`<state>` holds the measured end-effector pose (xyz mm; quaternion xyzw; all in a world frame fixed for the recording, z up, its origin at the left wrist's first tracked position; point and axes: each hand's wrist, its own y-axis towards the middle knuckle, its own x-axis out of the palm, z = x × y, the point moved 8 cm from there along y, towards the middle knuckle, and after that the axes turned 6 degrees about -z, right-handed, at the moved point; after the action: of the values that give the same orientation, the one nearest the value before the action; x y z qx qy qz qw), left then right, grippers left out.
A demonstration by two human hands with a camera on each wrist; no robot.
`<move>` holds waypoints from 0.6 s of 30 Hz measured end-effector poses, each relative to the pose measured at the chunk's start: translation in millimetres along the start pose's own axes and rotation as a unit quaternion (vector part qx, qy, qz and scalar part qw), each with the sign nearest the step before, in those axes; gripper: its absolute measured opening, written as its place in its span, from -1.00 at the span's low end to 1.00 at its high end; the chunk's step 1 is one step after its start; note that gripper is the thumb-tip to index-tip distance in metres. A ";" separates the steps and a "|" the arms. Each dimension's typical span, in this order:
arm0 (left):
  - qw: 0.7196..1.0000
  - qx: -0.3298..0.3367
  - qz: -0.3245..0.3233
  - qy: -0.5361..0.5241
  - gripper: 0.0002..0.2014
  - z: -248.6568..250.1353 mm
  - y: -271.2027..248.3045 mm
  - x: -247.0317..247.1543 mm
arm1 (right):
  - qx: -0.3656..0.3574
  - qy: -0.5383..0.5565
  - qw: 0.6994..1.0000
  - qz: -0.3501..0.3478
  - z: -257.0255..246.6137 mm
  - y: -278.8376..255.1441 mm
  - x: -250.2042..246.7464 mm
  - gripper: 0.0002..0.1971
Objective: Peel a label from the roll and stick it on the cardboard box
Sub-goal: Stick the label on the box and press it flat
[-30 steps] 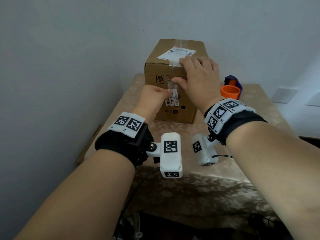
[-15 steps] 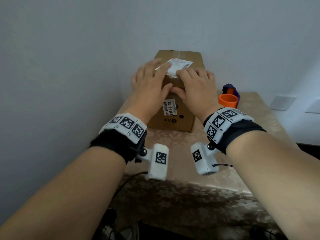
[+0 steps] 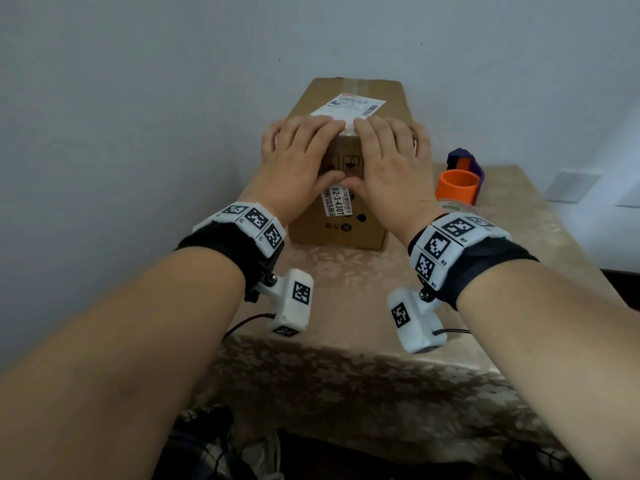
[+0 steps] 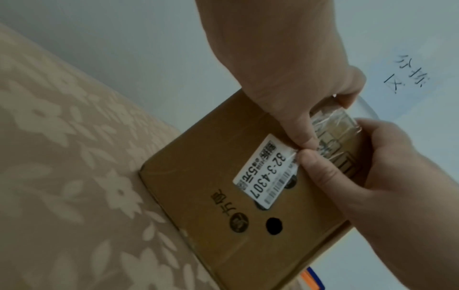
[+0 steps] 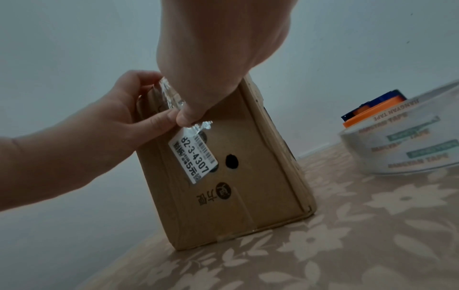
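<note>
The brown cardboard box (image 3: 341, 230) stands at the back of the table. My left hand (image 3: 322, 150) and right hand (image 3: 367, 154) lie side by side over its top front edge, fingers flat on the top. Both thumbs press the front face, tips nearly touching. Under them a strip of clear tape (image 4: 330, 121) runs from the top down the front, wrinkled at its lower end (image 5: 198, 125). Just below the thumbs is a white label (image 3: 337, 202) printed 82-3-4307. A larger shipping label (image 3: 349, 107) is stuck on the box top.
A roll of clear tape (image 5: 407, 137) lies on the flowered tablecloth (image 3: 346, 289) right of the box. Behind it are an orange ring (image 3: 457, 185) and a purple dispenser (image 3: 464, 164). A wall stands close behind and to the left.
My left hand rose from the front label to the box's top edge beside the right hand. Both thumbs now meet on the front face.
</note>
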<state>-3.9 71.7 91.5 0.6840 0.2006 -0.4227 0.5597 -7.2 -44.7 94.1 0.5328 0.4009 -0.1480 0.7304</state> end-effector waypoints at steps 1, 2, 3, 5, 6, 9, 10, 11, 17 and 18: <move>1.000 0.008 0.000 0.011 -0.36 0.0 -0.9 1.4 | -0.002 -0.010 1.000 -0.005 -0.4 -0.7 1.4 -0.20; 1.000 0.016 0.001 0.024 -0.32 0.1 -1.8 2.6 | -0.005 -0.019 1.000 -0.013 -0.6 -1.8 3.4 -0.16; 0.999 0.024 0.004 0.036 -0.28 0.3 -2.2 3.2 | -0.006 -0.026 0.999 -0.019 -0.7 -3.1 5.1 -0.12; 0.998 0.035 0.012 0.052 -0.23 0.1 -2.9 4.2 | -0.005 -0.032 0.999 -0.026 -0.1 -5.1 7.1 -0.08; 0.997 0.039 0.010 0.060 -0.20 -0.1 -3.6 5.2 | -0.005 -0.032 0.999 -0.032 -0.2 -5.6 7.7 -0.06; 0.996 0.049 -0.009 0.080 -0.07 0.9 -4.0 5.3 | -0.008 -0.025 0.997 -0.076 0.6 -6.7 8.5 0.06; 0.997 0.046 -0.016 0.067 -0.08 0.7 -3.1 3.0 | -0.011 -0.018 0.996 -0.092 1.5 -7.4 7.8 0.09; 0.998 0.038 -0.020 0.046 -0.15 0.1 -0.7 -0.8 | -0.014 -0.007 0.995 -0.102 2.9 -7.8 6.2 0.09; 1.000 -0.001 -0.009 -0.030 -0.54 2.5 19.9 -22.7 | -0.023 0.043 0.996 -0.080 11.6 6.4 -18.6 -0.41; 0.999 0.000 -0.003 -0.037 -0.56 2.8 19.9 -22.8 | -0.023 0.043 0.996 -0.073 11.8 8.6 -20.8 -0.49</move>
<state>-2.8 67.8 121.6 0.6672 0.1819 -0.4494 0.5655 -9.9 -56.3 116.5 0.4908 0.4734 -0.1684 0.7118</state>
